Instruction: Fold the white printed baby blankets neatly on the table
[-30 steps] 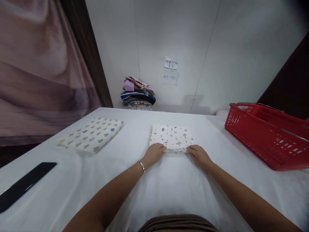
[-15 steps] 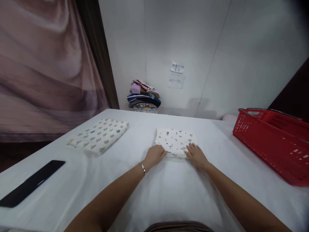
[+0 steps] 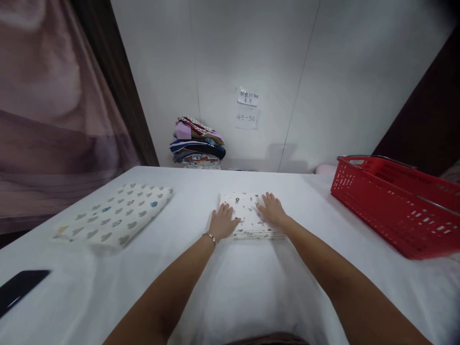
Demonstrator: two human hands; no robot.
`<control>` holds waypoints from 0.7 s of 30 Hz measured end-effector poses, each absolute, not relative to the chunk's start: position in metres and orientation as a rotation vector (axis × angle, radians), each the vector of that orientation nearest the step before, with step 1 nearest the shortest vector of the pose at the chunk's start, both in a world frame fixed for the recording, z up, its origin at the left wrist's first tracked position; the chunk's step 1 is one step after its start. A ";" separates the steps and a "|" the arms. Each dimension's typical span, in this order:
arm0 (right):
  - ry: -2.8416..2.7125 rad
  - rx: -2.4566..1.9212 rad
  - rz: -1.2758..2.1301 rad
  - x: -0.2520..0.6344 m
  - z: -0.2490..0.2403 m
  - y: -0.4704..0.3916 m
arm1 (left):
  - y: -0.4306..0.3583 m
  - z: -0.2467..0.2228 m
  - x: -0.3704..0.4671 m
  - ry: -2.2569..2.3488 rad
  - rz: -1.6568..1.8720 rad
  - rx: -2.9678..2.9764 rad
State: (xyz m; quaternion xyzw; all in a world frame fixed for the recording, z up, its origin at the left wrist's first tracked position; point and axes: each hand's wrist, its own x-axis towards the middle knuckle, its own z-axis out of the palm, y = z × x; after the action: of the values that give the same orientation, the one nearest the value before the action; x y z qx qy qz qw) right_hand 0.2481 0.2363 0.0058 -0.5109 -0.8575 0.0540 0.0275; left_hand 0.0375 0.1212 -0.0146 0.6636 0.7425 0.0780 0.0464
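A folded white cloth (image 3: 248, 213) with small printed figures lies in a thick square on the white table. My left hand (image 3: 222, 222) rests on its left side with the fingers spread. On the cloth's right side lies my right hand (image 3: 272, 210), flat with fingers apart. Neither hand grips the cloth. To the left, a larger cream cloth (image 3: 120, 213) with grey cloud-like shapes and a few blue spots lies flat.
A red plastic basket (image 3: 388, 206) stands at the table's right side. At the lower left is a flat black object (image 3: 21, 287). Behind the white table (image 3: 237, 292), a pile of folded fabrics (image 3: 197, 143) stands by the wall. Paper notes (image 3: 247, 108) hang above.
Both hands have moved from the cloth's near corners farther up its sides, and their fingers are spread. The view has turned to the right, so surrounding things appear farther left.
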 end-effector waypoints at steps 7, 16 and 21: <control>-2.593 -1.685 0.248 0.254 -0.025 0.258 | 0.119 -0.011 0.036 2.220 0.236 1.976; -2.607 -1.707 0.212 0.253 -0.023 0.255 | 0.171 0.016 0.034 2.318 0.249 1.956; -2.612 -1.691 0.258 0.251 -0.018 0.258 | 0.179 -0.009 0.019 2.342 0.243 1.846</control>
State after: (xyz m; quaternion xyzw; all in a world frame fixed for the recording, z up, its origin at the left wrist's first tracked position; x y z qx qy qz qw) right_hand 0.2509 0.2582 -0.0182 -0.5415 -0.8365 0.0828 0.0098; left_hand 0.0186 0.1789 -0.0090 0.6153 0.7806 0.0809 0.0746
